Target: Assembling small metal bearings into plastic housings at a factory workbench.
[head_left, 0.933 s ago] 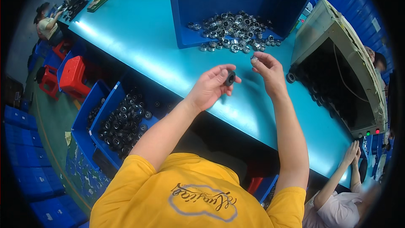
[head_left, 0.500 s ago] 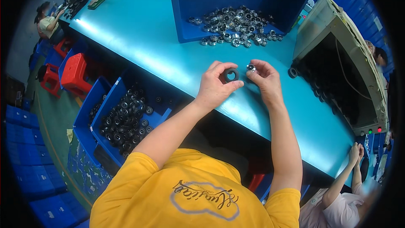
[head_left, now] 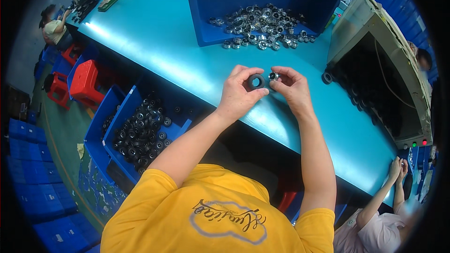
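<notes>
My left hand (head_left: pixel 237 93) pinches a black ring (head_left: pixel 250 82), like a small tyre, with its round hole facing up at me. Close beside it, my right hand (head_left: pixel 291 89) grips a small shiny wheel hub (head_left: pixel 273 76) with a dark centre between thumb and fingers. A narrow gap separates the ring from the hub. Both hands are above the turquoise table (head_left: pixel 197 72). Beyond them, many similar shiny hubs (head_left: pixel 262 23) lie in a blue bin (head_left: pixel 199 18) tipped toward me, some spilling over its lip onto the table.
A pale machine (head_left: pixel 349 37) with a dark opening holds black rings (head_left: pixel 354 93) at the right. Blue crates (head_left: pixel 119 107) at lower left contain black wheels (head_left: pixel 140 133). Red stools (head_left: pixel 85 82) stand beyond. Another person's hands (head_left: pixel 398 167) are at the right table edge; someone else sits far left.
My right hand has brought the shiny hub left, closer to the black ring, and the hub has turned. My left hand has barely moved.
</notes>
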A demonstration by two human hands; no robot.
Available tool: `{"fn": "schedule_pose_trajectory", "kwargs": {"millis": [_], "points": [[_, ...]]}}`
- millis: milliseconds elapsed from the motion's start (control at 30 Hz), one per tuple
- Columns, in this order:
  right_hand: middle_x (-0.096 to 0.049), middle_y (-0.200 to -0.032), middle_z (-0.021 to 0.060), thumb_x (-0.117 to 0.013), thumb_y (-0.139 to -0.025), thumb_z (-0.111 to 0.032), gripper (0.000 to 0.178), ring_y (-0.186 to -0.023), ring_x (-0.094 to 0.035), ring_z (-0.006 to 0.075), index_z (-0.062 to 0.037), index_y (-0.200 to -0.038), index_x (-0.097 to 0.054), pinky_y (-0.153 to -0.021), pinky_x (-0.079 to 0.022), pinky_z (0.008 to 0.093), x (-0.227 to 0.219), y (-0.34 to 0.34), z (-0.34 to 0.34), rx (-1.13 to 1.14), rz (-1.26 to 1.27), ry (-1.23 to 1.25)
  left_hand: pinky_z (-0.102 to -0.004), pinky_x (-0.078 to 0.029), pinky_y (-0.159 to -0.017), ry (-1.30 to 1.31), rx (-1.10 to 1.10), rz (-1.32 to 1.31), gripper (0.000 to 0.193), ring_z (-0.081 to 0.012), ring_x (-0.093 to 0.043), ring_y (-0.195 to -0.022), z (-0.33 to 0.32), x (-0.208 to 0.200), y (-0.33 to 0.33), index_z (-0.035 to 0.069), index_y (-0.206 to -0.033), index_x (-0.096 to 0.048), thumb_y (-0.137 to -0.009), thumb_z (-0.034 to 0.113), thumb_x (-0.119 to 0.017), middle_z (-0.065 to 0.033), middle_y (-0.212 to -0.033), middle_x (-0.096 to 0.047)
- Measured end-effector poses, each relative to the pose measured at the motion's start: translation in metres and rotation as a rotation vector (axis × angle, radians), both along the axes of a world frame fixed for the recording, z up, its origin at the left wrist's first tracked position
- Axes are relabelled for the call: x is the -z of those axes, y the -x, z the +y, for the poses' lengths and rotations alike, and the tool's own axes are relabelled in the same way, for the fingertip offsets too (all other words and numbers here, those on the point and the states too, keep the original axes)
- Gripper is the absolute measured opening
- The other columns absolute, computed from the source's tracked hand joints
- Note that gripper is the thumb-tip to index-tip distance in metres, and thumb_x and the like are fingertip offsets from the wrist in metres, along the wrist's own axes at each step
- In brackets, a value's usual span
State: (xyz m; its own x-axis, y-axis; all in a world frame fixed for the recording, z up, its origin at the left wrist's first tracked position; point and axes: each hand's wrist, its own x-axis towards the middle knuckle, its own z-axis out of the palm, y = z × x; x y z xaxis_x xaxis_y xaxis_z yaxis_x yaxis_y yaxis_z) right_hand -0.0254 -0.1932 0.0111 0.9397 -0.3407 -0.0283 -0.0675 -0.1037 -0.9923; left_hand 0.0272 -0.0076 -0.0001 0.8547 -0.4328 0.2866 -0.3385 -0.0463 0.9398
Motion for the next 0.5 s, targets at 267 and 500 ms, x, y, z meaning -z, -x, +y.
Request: {"fn": "schedule_pose_trajectory", "kwargs": {"millis": [267,500], "points": [[-0.064,-0.086,-0.0021,-0.079,-0.076,-0.003,0.040,-0.078,-0.058,0.0061,-0.0031,-0.116,-0.074,-0.072,-0.049,0.0227,-0.0018,0.0010,0.0008,-0.038,0.007,0.007,-0.0262,-0.055,-0.079,0.026,0.016,0.000,0.047,-0.0131,-0.063,-0.092,-0.0007,-0.0003,0.0008,0.006,-0.119,-0.072,-0.074,0.002,-0.086,-0.0052,-0.112,-0.058],[-0.066,-0.088,-0.0006,-0.081,-0.077,-0.006,0.034,-0.081,-0.060,0.0079,-0.0042,-0.111,-0.075,-0.074,-0.051,0.0253,0.0061,0.0018,0.0039,-0.182,-0.026,0.091,-0.0286,-0.057,-0.088,0.108,0.053,-0.004,0.045,-0.0168,-0.064,-0.102,-0.0024,0.0072,-0.0011,0.004,-0.118,-0.071,-0.075,-0.002,-0.083,-0.0070,-0.116,-0.056]]}}
